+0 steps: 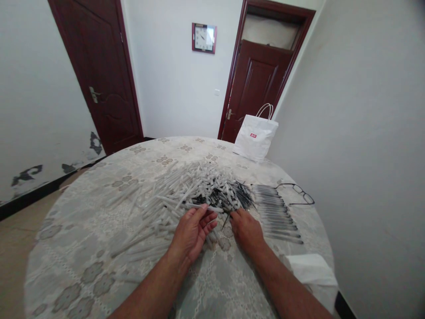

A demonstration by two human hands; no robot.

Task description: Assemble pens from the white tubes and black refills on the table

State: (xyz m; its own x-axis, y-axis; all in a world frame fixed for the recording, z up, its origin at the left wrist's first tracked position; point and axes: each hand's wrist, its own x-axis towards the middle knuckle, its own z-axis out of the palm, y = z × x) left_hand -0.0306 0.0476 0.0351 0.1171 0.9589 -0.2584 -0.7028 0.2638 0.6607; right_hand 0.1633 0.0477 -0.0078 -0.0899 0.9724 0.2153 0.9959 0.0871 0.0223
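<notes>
A big heap of clear pen barrels (166,195) and dark pen refills (239,197) lies in the middle of the round table (83,248). My left hand (192,230) is palm-up at the heap's near edge, fingers curled around a clear barrel (206,207). My right hand (245,228) rests palm-down beside it, fingertips pinching a thin dark refill (226,219) at the edge of the refill pile. To the right, a neat row of assembled pens (277,212) lies side by side.
A pair of glasses (299,192) lies beyond the pen row. A white paper bag (255,137) stands at the table's far edge. A folded white tissue (310,268) sits near the right rim. Two dark doors and a wall clock are behind.
</notes>
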